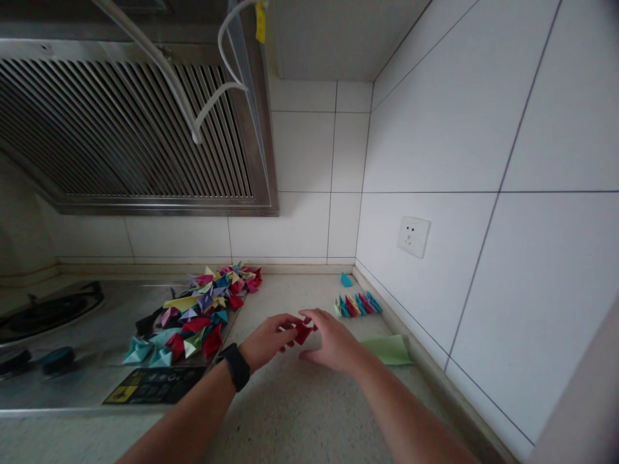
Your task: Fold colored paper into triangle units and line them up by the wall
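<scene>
One red paper piece (303,334) is held above the counter (280,415) between your two hands, at the fingertips, probably because so small a fold offers little to grip. Your left hand (272,333) pinches it between thumb and fingers; your right hand (333,341) curls its fingers to the near-side edge, thumb spread apart, and whether they clasp it cannot be told. At two o'clock, a row (358,305) of about eight folded pieces stands packed close, perhaps to prop one another. One blue piece (346,280) rests at one o'clock, one green sheet (391,350) at three. Toward nine, a mixed-colour pile (206,303), too overlapped to count, lies mostly on one steel stove top (89,380), likely within your left reach.
</scene>
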The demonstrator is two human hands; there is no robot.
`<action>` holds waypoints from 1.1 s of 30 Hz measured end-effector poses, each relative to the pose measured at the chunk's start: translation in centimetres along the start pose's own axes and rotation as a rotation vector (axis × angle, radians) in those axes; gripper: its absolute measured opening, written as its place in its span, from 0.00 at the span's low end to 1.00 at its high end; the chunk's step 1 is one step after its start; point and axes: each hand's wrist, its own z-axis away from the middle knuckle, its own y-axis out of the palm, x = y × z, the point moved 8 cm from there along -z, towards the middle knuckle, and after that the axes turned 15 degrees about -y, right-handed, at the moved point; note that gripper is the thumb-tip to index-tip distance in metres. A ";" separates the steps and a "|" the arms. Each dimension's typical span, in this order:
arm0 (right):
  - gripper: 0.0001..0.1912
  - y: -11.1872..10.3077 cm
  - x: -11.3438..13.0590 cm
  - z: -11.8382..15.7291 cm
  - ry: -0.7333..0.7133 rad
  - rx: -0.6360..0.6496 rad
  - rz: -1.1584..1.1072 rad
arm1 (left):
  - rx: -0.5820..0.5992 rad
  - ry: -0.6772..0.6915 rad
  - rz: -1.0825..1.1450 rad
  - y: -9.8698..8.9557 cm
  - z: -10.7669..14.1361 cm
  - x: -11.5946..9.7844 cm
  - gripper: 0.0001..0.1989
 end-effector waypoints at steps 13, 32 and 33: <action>0.21 1.3 -1.8 0.2 0.095 -0.029 -0.256 | -0.081 0.164 -0.256 -0.1 1.6 -0.1 0.21; 0.20 1.5 -2.4 0.3 0.166 -0.071 -0.397 | -0.152 0.171 -0.332 -0.5 2.4 -0.9 0.17; 0.19 1.4 -2.4 0.3 0.163 -0.078 -0.400 | -0.153 0.175 -0.330 -0.6 2.4 -1.0 0.17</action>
